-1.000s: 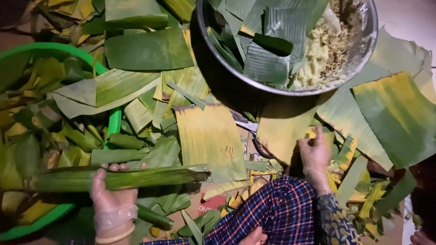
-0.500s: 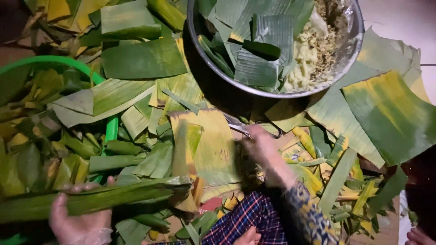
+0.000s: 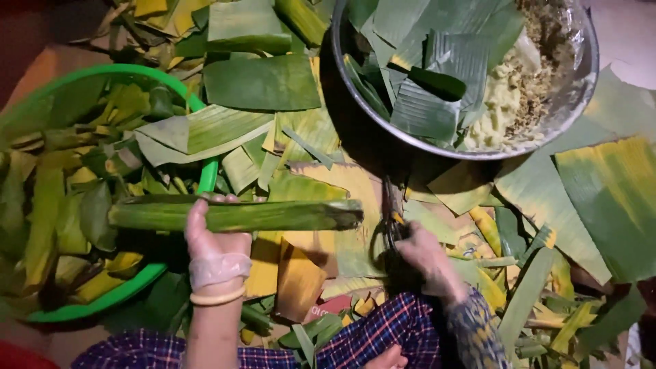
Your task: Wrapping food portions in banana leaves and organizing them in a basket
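My left hand [image 3: 213, 240], with a clear plastic cuff and a band at the wrist, grips a long rolled green banana-leaf bundle [image 3: 273, 215]. The bundle lies level, its left end over the green basket [image 3: 206, 179] and its right end near the middle. My right hand [image 3: 425, 256] is closed on the dark handles of a pair of scissors [image 3: 391, 217]. The scissors lie on yellowed leaf pieces [image 3: 348, 184], just right of the bundle's cut end, with the blades pointing away from me.
A large metal bowl [image 3: 437, 146] at the top right holds folded leaf strips and a pale filling. The green basket holds several leaf scraps. Broad banana leaves [image 3: 601, 198] and trimmings cover the floor. Plaid cloth [image 3: 383, 328] is over my lap.
My left hand lifted the bundle up and to the right. My right hand moved left from the leaf pieces and took hold of the scissors.
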